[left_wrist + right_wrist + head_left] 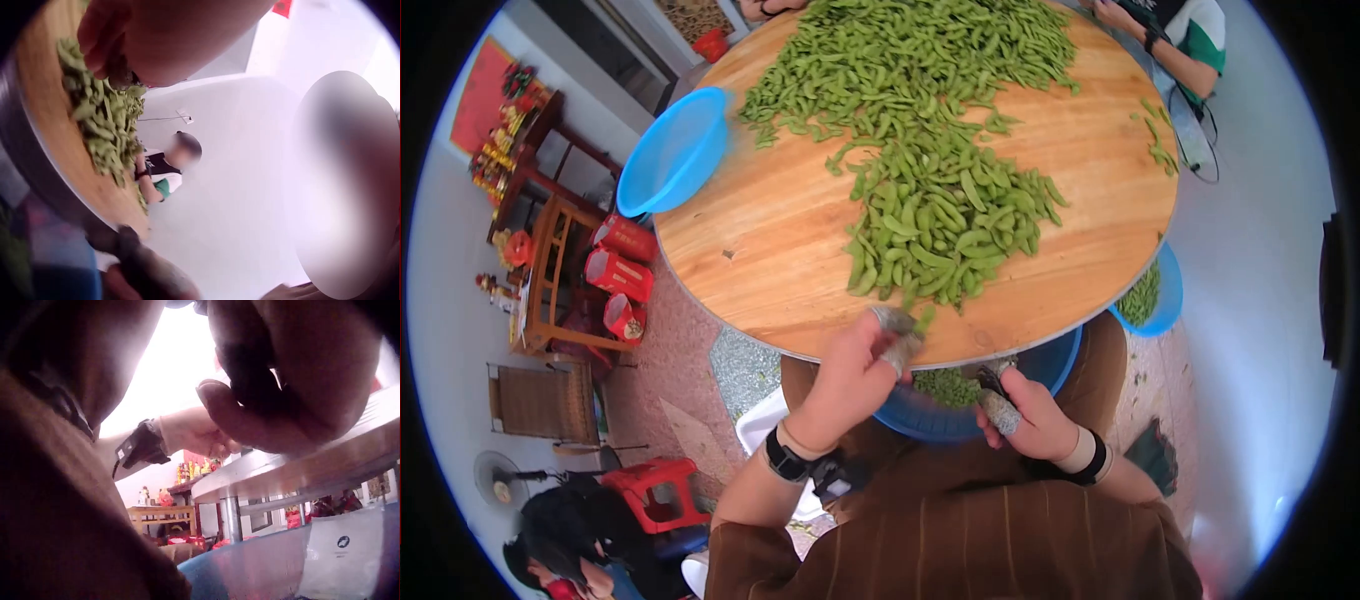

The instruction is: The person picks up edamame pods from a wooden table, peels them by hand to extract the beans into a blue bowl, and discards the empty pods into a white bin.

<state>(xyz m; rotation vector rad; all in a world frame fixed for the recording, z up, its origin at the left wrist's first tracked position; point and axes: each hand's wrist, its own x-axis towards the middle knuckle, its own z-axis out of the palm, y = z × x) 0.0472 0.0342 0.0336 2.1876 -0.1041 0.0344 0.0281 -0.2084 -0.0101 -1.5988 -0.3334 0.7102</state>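
Observation:
Green pods [945,225] form a large pile on the round wooden table [780,250], reaching close to its near edge. At that edge my left hand [855,375], with wrapped thumb and forefinger, pinches a green pod [925,318]. My right hand [1035,415], also wrapped at thumb and finger, is just below the edge, over a blue basin [1055,362] holding green pieces [945,386]. Its fingers are bent; whether they hold anything is unclear. In the left wrist view, my left hand [156,37] is above the pods [100,125].
An empty blue basin [672,150] sits at the table's left edge; another blue basin [1168,295] with green pods is below the right edge. People [1190,70] are across the table and at lower left [575,535]. A red stool [655,490] and red buckets [620,275] stand left.

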